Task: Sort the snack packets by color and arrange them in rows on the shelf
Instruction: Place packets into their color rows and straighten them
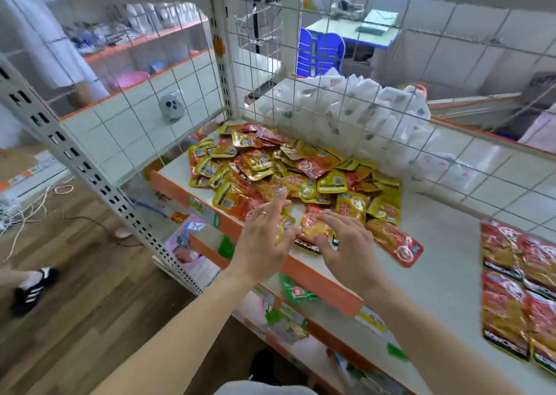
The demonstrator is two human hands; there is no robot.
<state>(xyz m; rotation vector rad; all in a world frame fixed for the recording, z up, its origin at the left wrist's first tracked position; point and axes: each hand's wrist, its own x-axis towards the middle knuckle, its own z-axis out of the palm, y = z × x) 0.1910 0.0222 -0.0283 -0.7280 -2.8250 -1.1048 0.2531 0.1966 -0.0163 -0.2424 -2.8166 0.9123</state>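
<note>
A loose pile of red and yellow snack packets (288,171) covers the back left of the white shelf (445,262). Several red packets (520,286) lie flat in rows at the shelf's right edge. My left hand (264,241) hovers with spread fingers over the near edge of the pile, a ring on one finger. My right hand (346,244) is beside it, fingers spread, just above a red packet (313,229) near the shelf's front lip. One more red packet (397,244) lies to the right of that hand. Neither hand holds anything.
A white wire grid (331,63) walls the shelf at the back and left. White bags (361,108) are stacked behind the grid. An orange strip (319,280) edges the shelf front, with lower shelves of goods beneath. A person's shoe (33,289) is on the wooden floor at left.
</note>
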